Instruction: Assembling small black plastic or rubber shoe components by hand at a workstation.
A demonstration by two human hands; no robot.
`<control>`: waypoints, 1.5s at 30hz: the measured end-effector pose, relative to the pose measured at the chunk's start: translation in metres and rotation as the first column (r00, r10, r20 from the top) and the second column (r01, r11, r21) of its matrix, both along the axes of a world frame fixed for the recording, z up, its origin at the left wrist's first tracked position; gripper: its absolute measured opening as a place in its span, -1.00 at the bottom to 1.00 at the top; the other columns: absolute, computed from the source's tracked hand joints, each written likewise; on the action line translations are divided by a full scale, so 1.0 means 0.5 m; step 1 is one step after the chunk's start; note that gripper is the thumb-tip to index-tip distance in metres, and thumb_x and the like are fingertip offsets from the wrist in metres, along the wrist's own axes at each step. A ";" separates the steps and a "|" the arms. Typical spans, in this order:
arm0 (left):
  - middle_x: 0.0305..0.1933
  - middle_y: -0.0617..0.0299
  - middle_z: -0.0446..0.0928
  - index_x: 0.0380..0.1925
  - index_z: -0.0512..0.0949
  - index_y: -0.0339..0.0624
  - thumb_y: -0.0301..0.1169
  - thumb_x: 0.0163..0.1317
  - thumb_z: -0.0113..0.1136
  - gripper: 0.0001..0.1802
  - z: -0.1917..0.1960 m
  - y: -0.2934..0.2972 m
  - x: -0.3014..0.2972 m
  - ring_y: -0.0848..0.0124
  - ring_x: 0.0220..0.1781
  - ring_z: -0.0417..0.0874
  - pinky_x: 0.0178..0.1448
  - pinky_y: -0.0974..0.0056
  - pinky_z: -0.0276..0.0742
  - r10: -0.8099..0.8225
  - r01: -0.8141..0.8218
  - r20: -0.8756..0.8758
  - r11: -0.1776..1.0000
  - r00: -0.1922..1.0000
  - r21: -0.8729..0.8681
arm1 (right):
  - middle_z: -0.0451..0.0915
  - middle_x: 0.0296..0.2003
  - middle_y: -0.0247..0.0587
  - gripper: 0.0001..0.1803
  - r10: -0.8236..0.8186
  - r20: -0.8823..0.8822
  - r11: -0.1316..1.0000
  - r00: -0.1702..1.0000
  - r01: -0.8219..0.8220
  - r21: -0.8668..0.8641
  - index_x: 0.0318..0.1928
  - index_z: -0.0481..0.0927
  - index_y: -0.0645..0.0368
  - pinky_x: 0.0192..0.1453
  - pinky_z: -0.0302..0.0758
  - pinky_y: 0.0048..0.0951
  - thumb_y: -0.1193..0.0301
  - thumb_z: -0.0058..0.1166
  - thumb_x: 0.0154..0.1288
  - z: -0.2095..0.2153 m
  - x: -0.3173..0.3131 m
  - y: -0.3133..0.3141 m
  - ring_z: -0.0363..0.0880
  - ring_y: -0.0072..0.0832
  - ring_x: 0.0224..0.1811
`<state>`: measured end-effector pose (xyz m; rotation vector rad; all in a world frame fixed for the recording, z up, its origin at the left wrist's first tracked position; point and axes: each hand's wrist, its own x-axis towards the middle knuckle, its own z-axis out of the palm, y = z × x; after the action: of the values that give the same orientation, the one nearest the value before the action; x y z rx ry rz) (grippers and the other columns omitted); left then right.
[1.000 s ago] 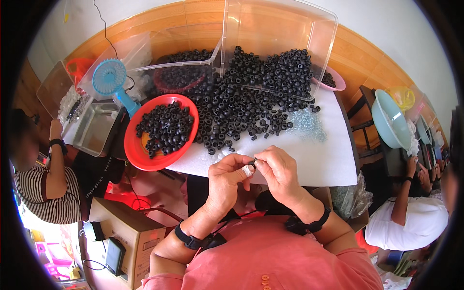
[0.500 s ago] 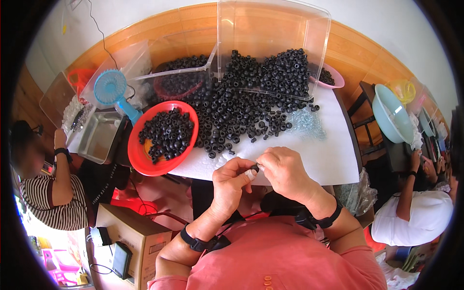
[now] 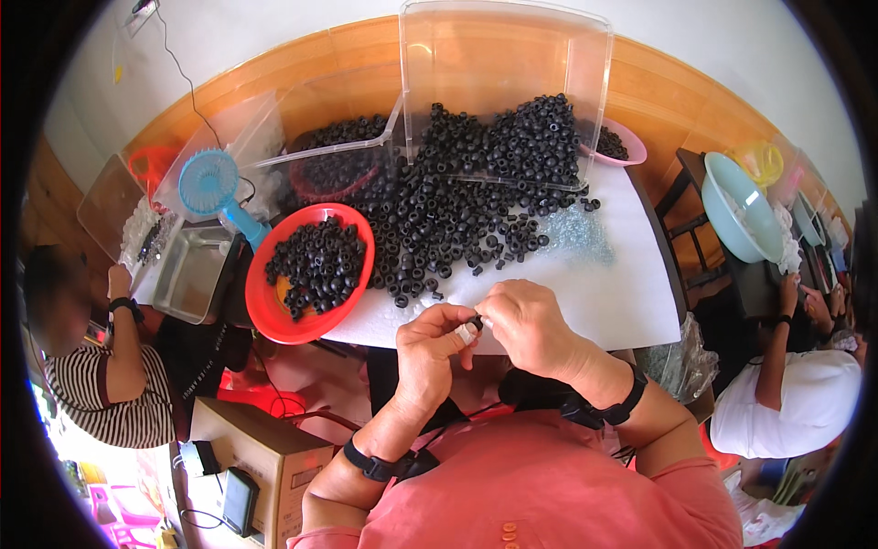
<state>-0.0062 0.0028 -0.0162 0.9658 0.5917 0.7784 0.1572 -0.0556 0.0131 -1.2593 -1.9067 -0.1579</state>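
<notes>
The left hand [image 3: 428, 355], thumb wrapped in white tape [image 3: 467, 333], pinches a small black part [image 3: 477, 323]; the right hand [image 3: 528, 328] meets it, whether gripping anything cannot be told. A steady left pinch and light right fingertips should serve best, over the white sheet [image 3: 626, 302]. Beyond are a red bowl [image 3: 260, 306], loose black ring-shaped pieces [image 3: 430, 229], pale blue beads [image 3: 578, 236] and a clear bin [image 3: 508, 64].
</notes>
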 end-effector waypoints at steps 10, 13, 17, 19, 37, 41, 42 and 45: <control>-0.37 0.14 0.60 -0.22 0.59 -0.43 -0.64 0.25 0.22 -0.89 0.000 -0.004 0.007 0.47 -0.48 0.56 -0.52 0.44 0.44 0.024 -0.022 -0.042 0.999 0.999 0.039 | 0.43 -0.45 -0.13 -0.79 -0.024 -0.003 1.000 1.000 0.024 0.011 -0.40 0.37 0.16 -0.27 0.40 -0.13 0.56 0.14 -0.05 -0.031 -0.003 0.001 0.46 -0.10 -0.38; -0.37 0.14 0.61 -0.21 0.59 -0.43 -0.64 0.25 0.22 -0.88 0.007 -0.005 0.005 0.45 -0.46 0.57 -0.49 0.42 0.49 0.017 -0.016 -0.041 0.999 0.999 0.031 | 0.43 -0.44 -0.14 -0.78 0.027 -0.053 1.000 0.998 -0.026 0.013 -0.39 0.37 0.16 -0.27 0.40 -0.13 0.55 0.15 -0.04 -0.033 0.006 -0.005 0.46 -0.11 -0.38; -0.35 0.12 0.63 -0.20 0.60 -0.44 -0.64 0.25 0.21 -0.87 0.013 -0.002 0.002 0.42 -0.43 0.61 -0.41 0.38 0.55 0.001 0.001 -0.041 1.000 0.999 0.029 | 0.43 -0.42 -0.15 -0.75 -0.014 0.012 0.999 1.000 0.014 0.045 -0.38 0.36 0.15 -0.28 0.39 -0.14 0.52 0.19 -0.04 -0.012 -0.010 -0.019 0.47 -0.14 -0.38; -0.32 0.10 0.65 -0.19 0.60 -0.45 -0.63 0.25 0.21 -0.86 0.012 -0.002 0.004 0.40 -0.39 0.63 -0.34 0.37 0.58 0.013 -0.012 -0.028 0.999 1.000 0.040 | 0.43 -0.42 -0.15 -0.73 -0.056 -0.005 0.996 0.998 0.056 0.066 -0.38 0.36 0.15 -0.28 0.39 -0.15 0.50 0.21 -0.05 -0.021 -0.024 -0.014 0.47 -0.15 -0.39; -0.49 0.19 0.61 -0.29 0.66 -0.39 -0.44 0.31 0.25 -0.83 0.025 0.014 -0.011 0.54 -0.63 0.45 -0.57 0.47 0.29 -0.102 0.116 -0.175 0.991 0.979 0.072 | 0.46 -0.50 -0.18 -0.67 -0.086 -0.173 0.995 0.981 0.074 -0.070 -0.34 0.40 0.13 -0.42 0.40 -0.16 0.45 0.30 -0.08 -0.038 -0.028 -0.002 0.50 -0.16 -0.48; -0.46 0.13 0.62 -0.32 0.65 -0.43 -0.46 0.28 0.28 -0.82 0.026 0.009 -0.010 0.49 -0.66 0.47 -0.61 0.45 0.31 -0.096 0.114 -0.188 0.989 0.978 0.090 | 0.47 -0.53 -0.17 -0.65 -0.102 -0.163 0.993 0.981 0.091 -0.073 -0.35 0.40 0.13 -0.45 0.40 -0.16 0.42 0.33 -0.09 -0.050 -0.030 0.003 0.51 -0.15 -0.53; -0.46 0.13 0.62 -0.31 0.65 -0.42 -0.47 0.29 0.26 -0.83 0.023 0.009 -0.011 0.50 -0.64 0.47 -0.60 0.45 0.32 -0.104 0.125 -0.190 0.987 0.976 0.101 | 0.47 -0.53 -0.17 -0.65 -0.087 -0.166 0.995 0.982 0.076 -0.069 -0.35 0.40 0.13 -0.45 0.40 -0.16 0.42 0.33 -0.09 -0.048 -0.025 0.003 0.51 -0.15 -0.53; -0.46 0.13 0.61 -0.29 0.64 -0.42 -0.48 0.31 0.23 -0.84 0.021 0.009 -0.013 0.50 -0.61 0.49 -0.59 0.44 0.34 -0.145 0.173 -0.209 0.977 0.967 0.124 | 0.47 -0.54 -0.19 -0.60 0.015 -0.077 0.998 0.997 -0.019 -0.053 -0.39 0.40 0.13 -0.45 0.40 -0.17 0.36 0.40 -0.15 -0.031 -0.007 0.004 0.51 -0.15 -0.54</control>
<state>-0.0125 0.0072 -0.0060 1.2166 0.6294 0.5893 0.1538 -0.0537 -0.0024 -1.2664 -1.8668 -0.0488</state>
